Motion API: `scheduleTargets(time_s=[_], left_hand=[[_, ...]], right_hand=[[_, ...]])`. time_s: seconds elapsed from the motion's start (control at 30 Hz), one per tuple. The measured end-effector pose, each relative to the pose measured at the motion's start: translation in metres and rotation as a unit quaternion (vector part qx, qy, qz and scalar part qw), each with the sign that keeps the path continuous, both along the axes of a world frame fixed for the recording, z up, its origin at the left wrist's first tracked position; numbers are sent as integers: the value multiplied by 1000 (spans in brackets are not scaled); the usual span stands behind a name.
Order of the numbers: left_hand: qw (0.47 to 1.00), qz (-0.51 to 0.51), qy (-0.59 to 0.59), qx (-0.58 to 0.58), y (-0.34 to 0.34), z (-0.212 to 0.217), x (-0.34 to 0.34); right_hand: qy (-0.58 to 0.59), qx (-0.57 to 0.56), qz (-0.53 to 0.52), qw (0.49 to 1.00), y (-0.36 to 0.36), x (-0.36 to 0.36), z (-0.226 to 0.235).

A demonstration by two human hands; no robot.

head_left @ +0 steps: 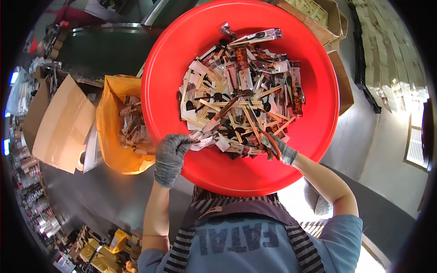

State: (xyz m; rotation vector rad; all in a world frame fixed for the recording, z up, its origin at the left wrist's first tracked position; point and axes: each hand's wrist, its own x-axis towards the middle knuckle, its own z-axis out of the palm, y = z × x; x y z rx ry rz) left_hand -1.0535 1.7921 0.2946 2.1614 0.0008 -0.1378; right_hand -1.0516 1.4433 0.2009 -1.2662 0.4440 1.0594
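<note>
Your blue fabric shirt (pixel 239 239) fills lower centre, your grey-gloved left hand (pixel 170 159) pinching a clear plastic packet (pixel 200 139) and right hand (pixel 283 149) gripping a slim reddish-brown packet (pixel 271 144) over the round red plastic basin (pixel 241 175) mid-frame, where tugging tangled wrappers could spill others.
</note>
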Motion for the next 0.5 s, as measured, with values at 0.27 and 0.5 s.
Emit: scheduleTargets(time_s=[0.27, 0.5], left_hand=[[1000, -12, 8, 16, -15, 8, 1], [1000, -15, -9, 16, -4, -3, 0]], right_hand=[[-30, -92, -22, 995, 21, 49, -41], [12, -41, -52, 998, 23, 15, 22]])
